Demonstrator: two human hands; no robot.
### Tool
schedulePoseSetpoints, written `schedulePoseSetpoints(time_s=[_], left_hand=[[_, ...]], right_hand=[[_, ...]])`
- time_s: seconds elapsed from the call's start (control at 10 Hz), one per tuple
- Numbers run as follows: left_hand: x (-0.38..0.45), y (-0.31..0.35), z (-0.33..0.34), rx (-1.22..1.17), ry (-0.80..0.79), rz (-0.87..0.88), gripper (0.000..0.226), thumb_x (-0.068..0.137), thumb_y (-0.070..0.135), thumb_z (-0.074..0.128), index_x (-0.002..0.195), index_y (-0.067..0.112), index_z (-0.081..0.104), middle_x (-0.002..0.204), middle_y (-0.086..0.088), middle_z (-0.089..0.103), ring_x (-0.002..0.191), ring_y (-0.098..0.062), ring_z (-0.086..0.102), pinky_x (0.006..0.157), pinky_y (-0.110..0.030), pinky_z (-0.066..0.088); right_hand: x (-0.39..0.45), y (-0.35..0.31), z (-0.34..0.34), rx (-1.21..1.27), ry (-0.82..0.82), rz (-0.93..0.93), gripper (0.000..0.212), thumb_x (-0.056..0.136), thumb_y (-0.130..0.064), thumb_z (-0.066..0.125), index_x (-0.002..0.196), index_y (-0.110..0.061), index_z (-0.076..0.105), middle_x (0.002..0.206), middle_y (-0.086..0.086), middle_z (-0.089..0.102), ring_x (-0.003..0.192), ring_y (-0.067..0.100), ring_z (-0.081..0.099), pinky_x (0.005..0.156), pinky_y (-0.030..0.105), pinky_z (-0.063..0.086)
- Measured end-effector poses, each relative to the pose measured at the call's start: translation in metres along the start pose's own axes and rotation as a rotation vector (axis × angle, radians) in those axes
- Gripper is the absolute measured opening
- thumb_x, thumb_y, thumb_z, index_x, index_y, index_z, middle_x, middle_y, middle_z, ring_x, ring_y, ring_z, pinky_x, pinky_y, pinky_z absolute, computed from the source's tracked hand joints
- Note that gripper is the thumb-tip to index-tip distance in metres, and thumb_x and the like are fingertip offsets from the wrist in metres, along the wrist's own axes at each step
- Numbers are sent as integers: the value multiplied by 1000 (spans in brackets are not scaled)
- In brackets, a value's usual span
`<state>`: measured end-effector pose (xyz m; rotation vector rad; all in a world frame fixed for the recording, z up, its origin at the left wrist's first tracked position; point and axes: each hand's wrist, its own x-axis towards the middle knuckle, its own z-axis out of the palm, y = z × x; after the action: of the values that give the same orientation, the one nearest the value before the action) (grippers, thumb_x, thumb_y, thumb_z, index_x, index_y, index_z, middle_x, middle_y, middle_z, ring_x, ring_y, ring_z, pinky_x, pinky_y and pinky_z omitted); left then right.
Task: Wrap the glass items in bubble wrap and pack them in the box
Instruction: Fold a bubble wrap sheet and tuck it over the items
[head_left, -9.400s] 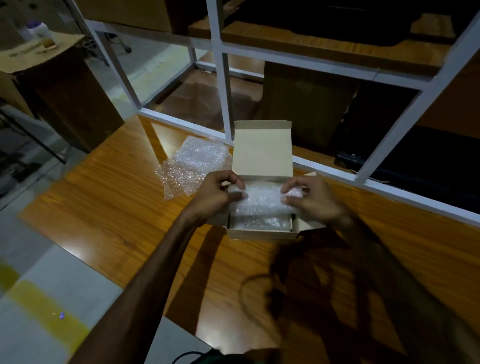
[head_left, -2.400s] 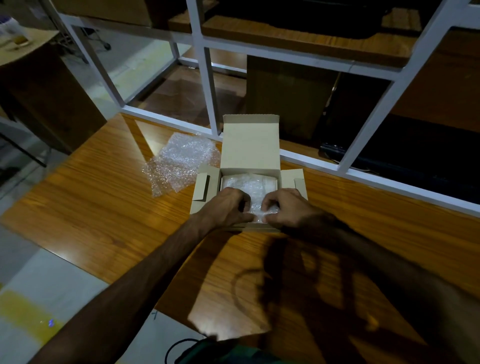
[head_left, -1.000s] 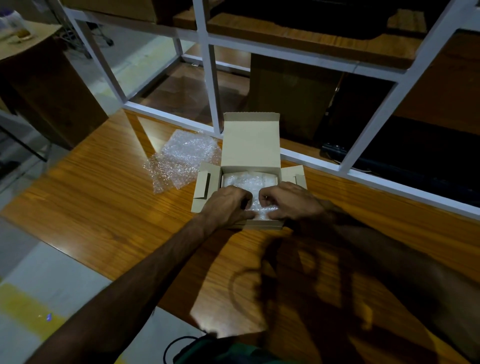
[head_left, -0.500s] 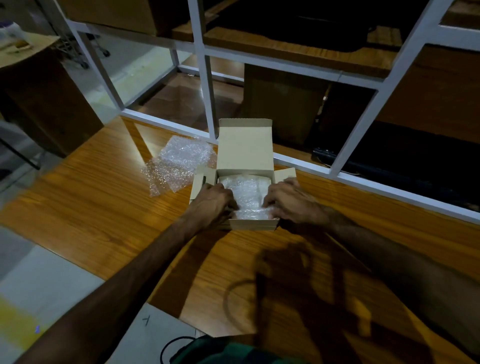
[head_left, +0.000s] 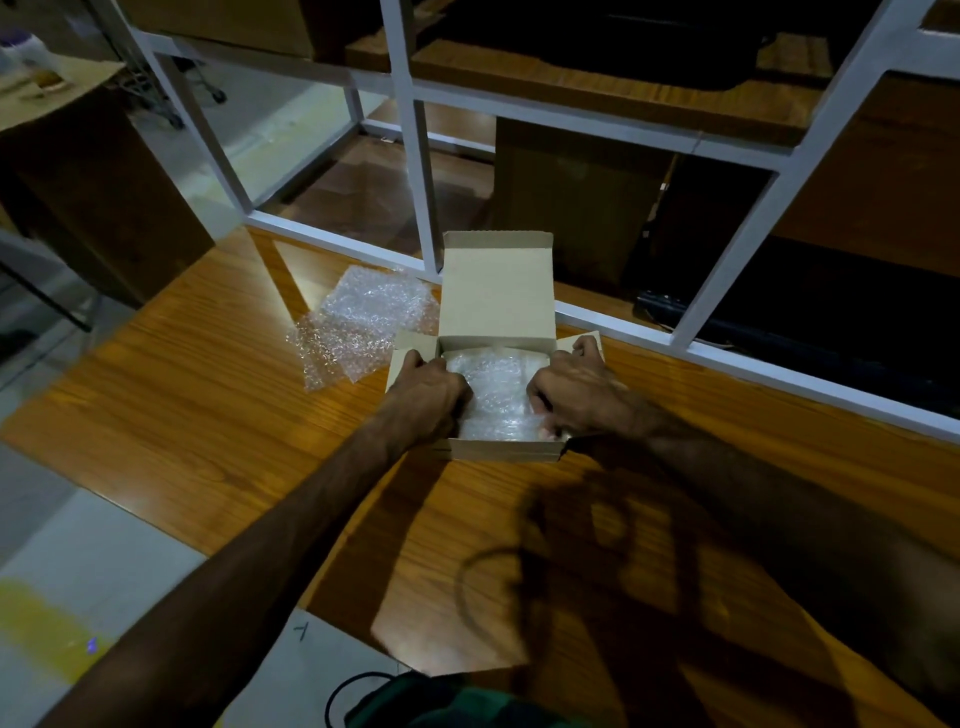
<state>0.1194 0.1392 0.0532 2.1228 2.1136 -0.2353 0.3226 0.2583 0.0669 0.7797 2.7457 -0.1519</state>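
A small cardboard box (head_left: 506, 449) stands open on the wooden table, its lid (head_left: 496, 291) upright at the back. Bubble-wrapped items (head_left: 493, 397) fill its inside. My left hand (head_left: 428, 397) rests at the box's left side, over the left side flap (head_left: 408, 348), fingers curled against the wrap. My right hand (head_left: 574, 395) sits at the right side on the right flap (head_left: 592, 340), fingertips pressing the wrapped bundle near the front right corner. The glass under the wrap is hidden.
A loose sheet of bubble wrap (head_left: 358, 325) lies on the table (head_left: 208, 415) left of the box. A white metal frame (head_left: 415, 156) runs along the table's back edge. The floor lies beyond the table's left edge. A black cable (head_left: 353, 691) shows at the bottom.
Both hands have moved apart from the middle of the wrapped bundle to the left and right sides of the box, onto the side flaps. The box stays where it was.
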Motion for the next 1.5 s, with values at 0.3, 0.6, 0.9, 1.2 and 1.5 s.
schedulePoseSetpoints(time_s=[0.3, 0.6, 0.9, 1.2, 1.5], left_hand=[[-5, 4, 0, 7, 9, -19, 19, 83, 36, 83, 96, 28, 71, 104, -1, 70, 116, -24, 53, 101, -45, 31], [-24, -2, 4, -69, 46, 21, 17, 97, 20, 70, 111, 25, 78, 118, 0, 72, 124, -22, 54, 108, -45, 37], [-46, 35, 14, -241, 226, 192, 48, 102, 52, 51, 138, 24, 68, 121, -6, 65, 110, -22, 58, 93, -42, 50], [-43, 39, 42, -268, 248, 108, 25, 100, 28, 65, 122, 21, 75, 117, -2, 68, 106, -24, 60, 88, -45, 53], [-51, 44, 46, -397, 358, 145, 37, 108, 44, 45, 117, 25, 75, 110, 2, 69, 98, -16, 59, 82, -43, 50]], right_hand=[[3, -16, 0, -131, 61, 82, 30, 87, -30, 81, 73, -30, 54, 77, -9, 61, 108, 21, 63, 116, 57, 21], [-30, -3, 21, -53, 145, 2, 10, 95, -25, 69, 95, -27, 79, 97, -11, 73, 116, 17, 59, 110, 57, 14], [-26, -1, 18, 235, 49, 101, 16, 88, -45, 77, 78, -32, 76, 95, -21, 67, 126, 12, 40, 115, 59, 12], [-21, -3, 19, 333, 31, 135, 12, 77, -34, 83, 72, -28, 73, 88, -22, 62, 129, 12, 36, 118, 68, 2], [-19, -2, 18, 376, 43, 121, 22, 74, -47, 83, 73, -27, 75, 88, -18, 65, 126, 13, 35, 117, 71, -3]])
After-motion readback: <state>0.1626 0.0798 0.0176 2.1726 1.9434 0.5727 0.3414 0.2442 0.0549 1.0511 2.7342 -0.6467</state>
